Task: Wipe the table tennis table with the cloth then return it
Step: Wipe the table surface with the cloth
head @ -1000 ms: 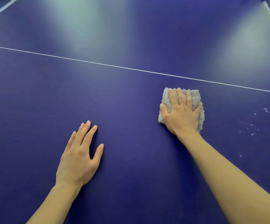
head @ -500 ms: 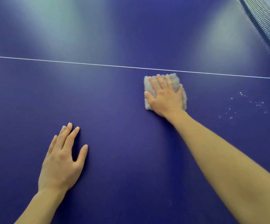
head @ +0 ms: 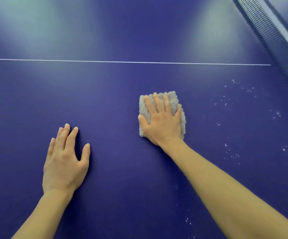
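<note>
Head camera view looks down on a dark blue table tennis table (head: 115, 104) with a matt top that carries everything in sight. A thin white line (head: 122, 62) runs straight across the table, and a dark mesh net with a white top band (head: 270, 33) crosses the far right corner of the view, meeting that line.

A grey, fluffy cloth folded into a small pad (head: 172, 97) lies flat on the table on the near side of the white line, well apart from it and toward the net end. The person's right hand (head: 162, 125) lies palm down on top of the cloth. Its fingers (head: 158, 104) are straight and slightly spread, pressing the pad onto the table rather than curling round it; the thumb reaches along the cloth's left edge, and the cloth's fringe shows beyond the fingertips and along the little-finger side.

The left hand (head: 64, 163) rests palm down on the bare table, nearer the person and well apart from the cloth. Its fingers (head: 71, 138) are extended and relaxed with the thumb angled out, and it holds nothing.

Small white specks (head: 226, 102) are scattered over the table to the right of the cloth, between it and the net, with a few more near the right forearm.
</note>
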